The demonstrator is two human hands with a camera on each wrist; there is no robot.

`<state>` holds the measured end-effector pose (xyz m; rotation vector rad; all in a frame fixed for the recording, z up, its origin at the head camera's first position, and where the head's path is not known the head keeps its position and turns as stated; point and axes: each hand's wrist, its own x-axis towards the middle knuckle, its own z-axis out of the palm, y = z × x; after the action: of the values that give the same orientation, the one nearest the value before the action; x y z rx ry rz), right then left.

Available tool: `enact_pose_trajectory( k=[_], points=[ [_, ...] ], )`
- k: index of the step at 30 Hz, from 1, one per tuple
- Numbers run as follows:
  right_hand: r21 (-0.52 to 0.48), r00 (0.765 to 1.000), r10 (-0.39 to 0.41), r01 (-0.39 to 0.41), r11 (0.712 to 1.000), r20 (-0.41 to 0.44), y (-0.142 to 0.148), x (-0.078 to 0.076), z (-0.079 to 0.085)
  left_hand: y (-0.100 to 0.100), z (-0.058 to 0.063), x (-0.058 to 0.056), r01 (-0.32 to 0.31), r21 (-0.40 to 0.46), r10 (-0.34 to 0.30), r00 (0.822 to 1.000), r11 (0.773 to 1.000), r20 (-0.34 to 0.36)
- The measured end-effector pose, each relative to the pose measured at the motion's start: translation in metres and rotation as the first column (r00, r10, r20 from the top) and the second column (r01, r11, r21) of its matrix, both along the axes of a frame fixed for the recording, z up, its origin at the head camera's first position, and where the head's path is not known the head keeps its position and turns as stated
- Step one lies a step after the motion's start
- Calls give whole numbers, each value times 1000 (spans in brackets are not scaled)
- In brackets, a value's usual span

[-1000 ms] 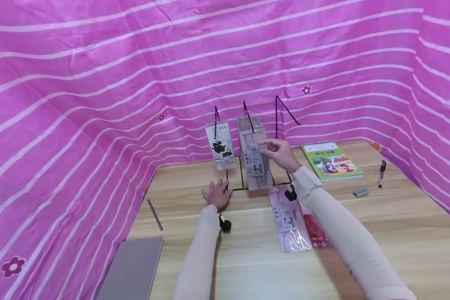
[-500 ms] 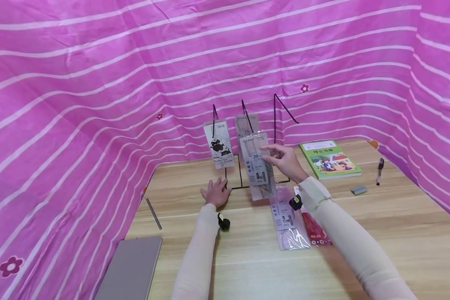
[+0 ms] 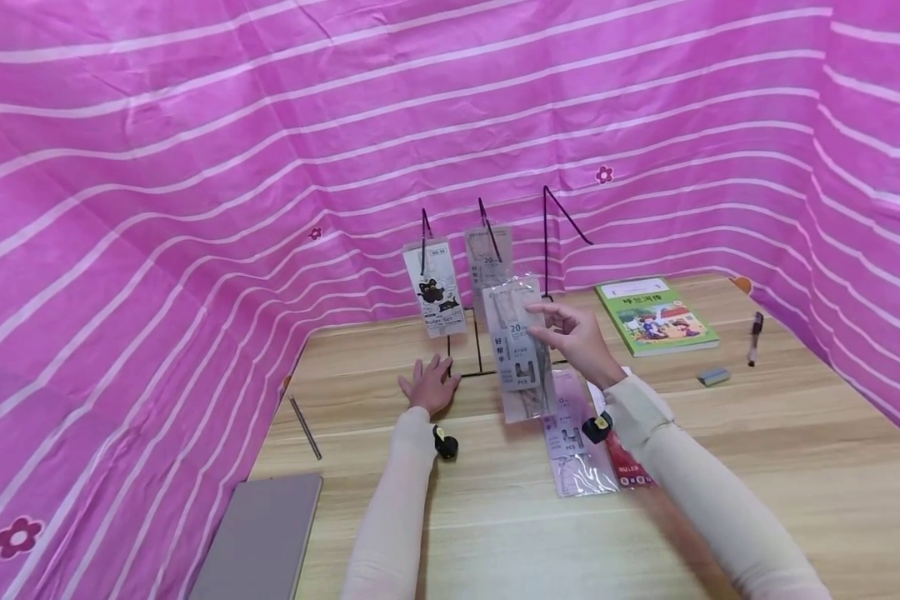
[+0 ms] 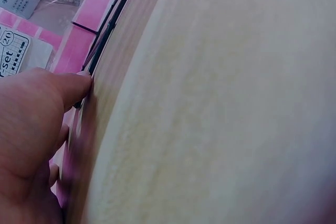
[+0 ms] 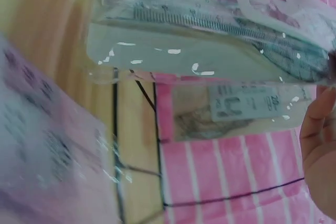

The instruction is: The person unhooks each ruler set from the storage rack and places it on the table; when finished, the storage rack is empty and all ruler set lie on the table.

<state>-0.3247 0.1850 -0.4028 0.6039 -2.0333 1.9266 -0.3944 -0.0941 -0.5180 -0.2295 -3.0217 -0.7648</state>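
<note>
My right hand [image 3: 579, 342] pinches the right edge of a clear-packaged ruler set [image 3: 521, 350], held in front of the black wire rack [image 3: 546, 242]. In the right wrist view, ruler markings show through the packet [image 5: 199, 30]. Another similar packet [image 3: 489, 250] hangs from the rack's middle hook behind it. A cat-print ruler set [image 3: 437, 287] hangs from the left hook. My left hand [image 3: 429, 387] lies on the table at the rack's lower left corner, fingers spread. In the left wrist view, its thumb [image 4: 79, 85] touches the black wire [image 4: 107, 30].
A pink ruler packet [image 3: 581, 467] and a red one [image 3: 630, 468] lie below my right forearm. A green book [image 3: 656, 317], an eraser [image 3: 714, 377] and a pen [image 3: 755, 340] lie at right. A grey flat board [image 3: 262, 533] and a dark thin stick [image 3: 305, 427] lie left.
The ruler set in my right hand has come off the middle hook and moved toward me, down and slightly right. My left hand stays at the rack's base.
</note>
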Motion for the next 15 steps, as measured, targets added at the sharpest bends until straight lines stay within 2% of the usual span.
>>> enact_pose_trajectory(
  k=[3, 6, 8, 11, 13, 15],
  points=[
    [-50, 995, -7, 12, 999, 95, -1, -3, -17, 0, 2, 1, 1, 0, -1, 1000, 1000, 2],
    [-89, 968, -1, 24, 996, 251, -3, -2, -29, 0, 6, 4, -1, -8, 1, 1000, 1000, 9],
    [-85, 929, -1, 35, 996, 369, -6, -1, -34, -1, 7, 4, -3, -8, 4, 1000, 1000, 12],
    [-34, 854, -23, 48, 998, 520, -9, 0, -43, -1, 6, 3, -9, -15, 9, 1000, 1000, 19],
    [14, 811, -45, 46, 999, 583, -11, 1, -50, 0, 4, 1, -4, -28, 5, 1000, 1000, 23],
    [50, 782, -53, 28, 998, 621, -13, 2, -56, 0, 2, -1, 1, -36, 0, 1000, 999, 30]
  ],
)
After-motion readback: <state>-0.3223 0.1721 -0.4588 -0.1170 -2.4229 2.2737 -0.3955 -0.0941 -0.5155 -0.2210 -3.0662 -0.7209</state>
